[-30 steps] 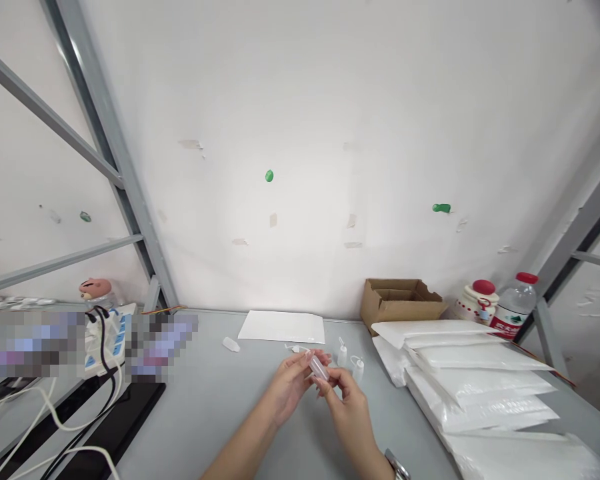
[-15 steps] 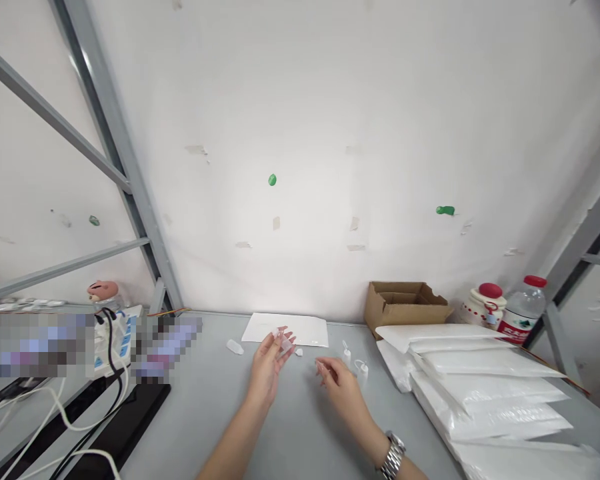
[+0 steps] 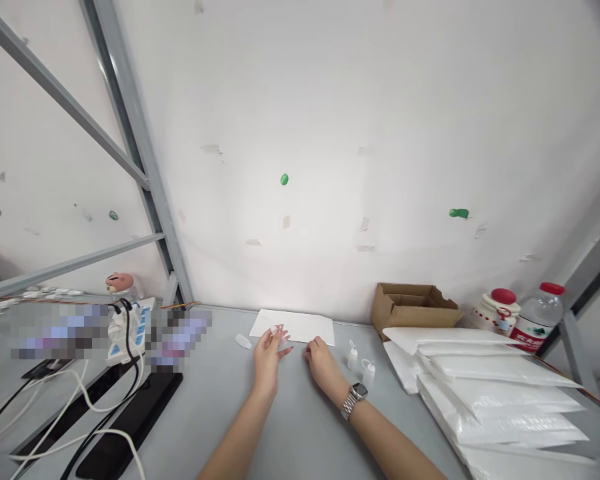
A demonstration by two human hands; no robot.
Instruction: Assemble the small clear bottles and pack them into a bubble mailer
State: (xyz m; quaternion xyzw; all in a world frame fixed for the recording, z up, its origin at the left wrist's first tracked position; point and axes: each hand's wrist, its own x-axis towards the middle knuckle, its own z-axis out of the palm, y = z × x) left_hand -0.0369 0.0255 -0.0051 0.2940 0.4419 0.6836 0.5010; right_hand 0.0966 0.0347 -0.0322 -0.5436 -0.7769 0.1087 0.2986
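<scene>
Holding a small clear vial (image 3: 281,335) in its fingertips, the left hand (image 3: 267,357) hovers near the desk's (image 3: 220,413) far edge, over the white sheet (image 3: 295,326); the vial's axis is too blurred to tell. The right hand (image 3: 321,362), loosely curled and empty, has moved forward beside it since half a second ago.

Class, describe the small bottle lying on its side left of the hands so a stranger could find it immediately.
Start at the white sheet by the wall. Just left of its near corner, beyond the left hand, lies a small clear bottle. Unlike the two capped bottles standing upright on the right, it lies flat, alone.
</scene>
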